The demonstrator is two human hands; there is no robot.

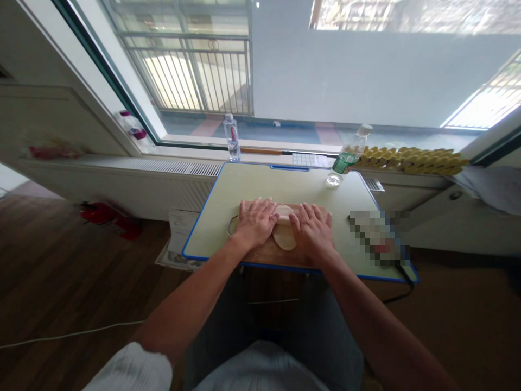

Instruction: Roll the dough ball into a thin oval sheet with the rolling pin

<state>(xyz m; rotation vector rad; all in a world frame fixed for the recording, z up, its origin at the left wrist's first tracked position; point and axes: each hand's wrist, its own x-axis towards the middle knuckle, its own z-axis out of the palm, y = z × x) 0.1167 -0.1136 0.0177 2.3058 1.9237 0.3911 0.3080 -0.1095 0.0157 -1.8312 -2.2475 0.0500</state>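
Observation:
On a wooden cutting board (pixel 266 255) lies a round, flat piece of pale dough (pixel 285 239). A light rolling pin (pixel 284 216) crosses it from side to side, and only its middle shows. My left hand (pixel 256 220) presses flat on the left part of the pin, fingers stretched forward. On the right part, my right hand (pixel 312 225) lies the same way, fingers extended and a little apart. Both thumbs point inward over the dough. The ends of the pin are hidden under my hands. A metal handle (pixel 231 225) sticks out at the board's left side.
The board rests on a small blue-edged table (pixel 207 217). A green-labelled bottle (pixel 345 160) stands at its back right; a blurred-out object (pixel 376 236) lies at right. Another clear bottle (pixel 232 138) stands by the window. A red fire extinguisher (pixel 109 217) lies on the floor.

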